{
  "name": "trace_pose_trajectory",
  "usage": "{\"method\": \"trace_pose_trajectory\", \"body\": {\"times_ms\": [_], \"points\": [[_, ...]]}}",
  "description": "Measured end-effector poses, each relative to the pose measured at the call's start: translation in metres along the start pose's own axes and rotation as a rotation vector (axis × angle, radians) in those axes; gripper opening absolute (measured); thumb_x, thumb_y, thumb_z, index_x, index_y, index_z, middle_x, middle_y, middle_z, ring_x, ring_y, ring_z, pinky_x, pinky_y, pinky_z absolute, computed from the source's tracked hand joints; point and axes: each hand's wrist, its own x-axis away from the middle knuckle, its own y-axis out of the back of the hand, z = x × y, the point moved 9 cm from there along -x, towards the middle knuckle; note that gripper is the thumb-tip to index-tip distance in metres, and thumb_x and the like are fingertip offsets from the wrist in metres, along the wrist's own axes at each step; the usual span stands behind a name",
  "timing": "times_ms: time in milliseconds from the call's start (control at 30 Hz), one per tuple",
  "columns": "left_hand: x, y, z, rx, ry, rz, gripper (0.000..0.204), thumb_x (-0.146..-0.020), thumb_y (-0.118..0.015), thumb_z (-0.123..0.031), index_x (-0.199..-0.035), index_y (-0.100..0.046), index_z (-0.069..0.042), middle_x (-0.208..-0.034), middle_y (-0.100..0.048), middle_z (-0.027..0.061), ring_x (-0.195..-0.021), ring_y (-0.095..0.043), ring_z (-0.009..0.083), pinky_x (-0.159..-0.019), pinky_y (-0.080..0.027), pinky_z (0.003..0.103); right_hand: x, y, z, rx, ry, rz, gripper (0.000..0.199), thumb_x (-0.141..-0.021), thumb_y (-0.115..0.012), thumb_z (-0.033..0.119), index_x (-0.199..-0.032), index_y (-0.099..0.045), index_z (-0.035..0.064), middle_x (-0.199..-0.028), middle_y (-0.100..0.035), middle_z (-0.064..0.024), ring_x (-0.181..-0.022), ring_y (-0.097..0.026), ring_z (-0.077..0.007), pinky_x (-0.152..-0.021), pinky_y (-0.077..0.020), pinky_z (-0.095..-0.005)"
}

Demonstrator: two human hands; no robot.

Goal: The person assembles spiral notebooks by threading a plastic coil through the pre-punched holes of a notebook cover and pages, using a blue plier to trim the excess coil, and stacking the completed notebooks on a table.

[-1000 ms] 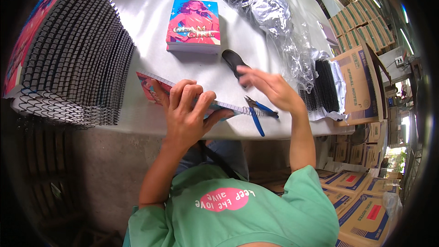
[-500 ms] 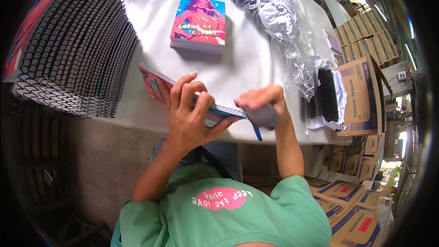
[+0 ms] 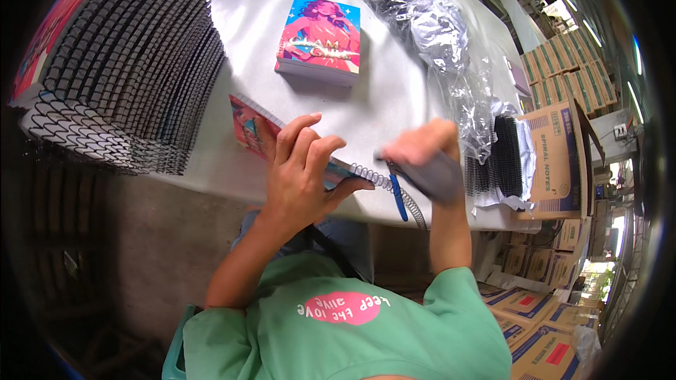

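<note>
The notebook (image 3: 248, 127) is in front of me, directly under my left hand (image 3: 303, 158) and to the left of my right hand (image 3: 424, 146). It sits tilted near the near edge of the table (image 3: 394, 102), its left end farther from me than its right, with part of the pink and blue cover showing to the left of my fingers. A thin wire coil (image 3: 367, 174) runs out from its right end, and its loose tail bends down at the table's near edge.

My left hand pinches the notebook: my fingers arch over its top edge, somewhat parted, while my thumb lies along the near side, pointing right toward the coil. My right hand is apart from the notebook, curled around a smooth dark tool (image 3: 438, 177); both are blurred, so I cannot tell exactly how each finger grips it. A blue handle of the pliers (image 3: 397, 200) shows at the coil, just to the left of the dark tool; the rest is mostly hidden.

Beyond my hands stands a stack of small notebooks (image 3: 320, 35) with a pink figure on the top cover. To my left rises a tall pile of bound notebooks (image 3: 134, 63). On the far right lies a clear plastic bag (image 3: 440, 35), and nearer, some black coils (image 3: 507, 155) beside a brown carton (image 3: 556, 158).
</note>
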Motion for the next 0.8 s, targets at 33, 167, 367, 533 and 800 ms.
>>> {"method": "trace_pose_trajectory", "body": {"times_ms": [33, 167, 367, 533, 800], "points": [[0.001, -0.001, 0.002, -0.022, 0.001, 0.002, 0.059, -0.053, -0.082, -0.040, -0.096, -0.054, -0.011, -0.090, -0.050, 0.0053, -0.113, -0.042, 0.0338, -0.092, -0.032, 0.049, 0.000, -0.011, 0.010, -0.090, 0.095, 0.093, 0.019, -0.067, -0.059, -0.008, -0.082, -0.070, -0.0023, -0.083, -0.068, -0.0159, -0.078, -0.067, -0.0205, -0.075, -0.0529, -0.0304], [-0.007, 0.017, 0.010, -0.225, 0.046, -0.050, 0.068, -0.045, -0.081, -0.052, -0.095, -0.055, -0.013, -0.100, -0.047, 0.0040, -0.115, -0.038, 0.0346, -0.090, -0.031, 0.052, -0.001, 0.008, -0.034, -0.143, -0.193, -0.188, 0.014, -0.074, -0.062, 0.001, -0.086, -0.067, -0.0042, -0.087, -0.067, -0.0198, -0.083, -0.066, -0.0260, -0.079, -0.0531, -0.0356], [-0.022, 0.038, 0.032, -0.138, 0.017, -0.105, 0.065, -0.036, -0.081, -0.054, -0.068, -0.051, -0.006, -0.100, -0.041, 0.0102, -0.107, -0.036, 0.0349, -0.086, -0.033, 0.050, -0.011, -0.001, -0.030, -0.191, -0.170, -0.214, 0.030, -0.071, -0.051, -0.014, -0.092, -0.068, -0.0030, -0.095, -0.067, -0.0159, -0.089, -0.065, -0.0198, -0.083, -0.0498, -0.0275], [-0.026, 0.033, 0.028, -0.073, -0.016, -0.118, 0.063, -0.036, -0.082, -0.053, -0.065, -0.050, -0.006, -0.100, -0.041, 0.0113, -0.109, -0.036, 0.0358, -0.087, -0.033, 0.048, -0.023, -0.010, -0.007, 0.042, -0.064, -0.036, 0.028, -0.068, -0.055, -0.013, -0.090, -0.068, -0.0017, -0.092, -0.067, -0.0158, -0.087, -0.066, -0.0239, -0.082, -0.0512, -0.0306], [-0.014, 0.031, 0.033, 0.034, 0.035, -0.117, 0.064, -0.041, -0.080, -0.055, -0.070, -0.051, -0.006, -0.113, -0.037, 0.0162, -0.114, -0.031, 0.0390, -0.091, -0.031, 0.048, -0.022, -0.022, 0.006, -0.490, 0.074, -0.008, 0.030, -0.066, -0.056, -0.014, -0.091, -0.068, -0.0033, -0.088, -0.068, -0.0139, -0.083, -0.066, -0.0185, -0.079, -0.0514, -0.0277]]}}
